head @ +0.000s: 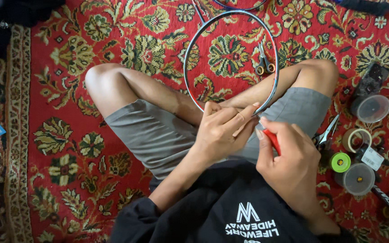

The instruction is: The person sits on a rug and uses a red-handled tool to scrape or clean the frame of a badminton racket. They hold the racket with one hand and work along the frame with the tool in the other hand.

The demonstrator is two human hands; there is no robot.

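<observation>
Unstrung oval metal racket frame [230, 58] mid-frame – left hand [221, 132] pinches its lower rim, right hand [289, 162] clamped round a red-handled tool [273, 141] – stringing barely begun.

racket frame [230, 58] on lap | scissors [264, 60] inside hoop | pliers [326, 134] right

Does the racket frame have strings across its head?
No, the carpet pattern shows straight through the racket frame; no strings cross it.
</observation>
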